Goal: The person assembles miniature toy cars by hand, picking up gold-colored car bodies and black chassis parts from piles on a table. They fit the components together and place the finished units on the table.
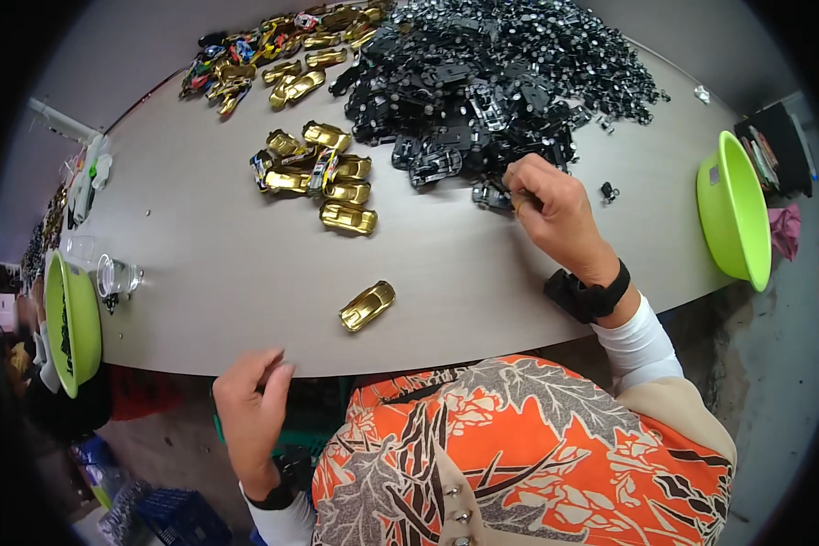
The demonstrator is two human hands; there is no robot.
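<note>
Left hand (250, 400) loosely curled, fingers bent; right hand (555, 209) extended, fingers pinched.

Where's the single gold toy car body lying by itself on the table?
In the head view the lone gold car body lies near the table's front edge, left of centre, below the cluster of gold bodies, between both hands.

The scene is lit evenly and fairly brightly from above, and only faint, short shadows are cast on the long grey laminate table (246, 264). Small glints are seen on the shiny gold toy car bodies (328, 177) near its middle. Beyond the table's curved, bent edges the picture is darkened to a black rim, and detail there is softened.
</note>
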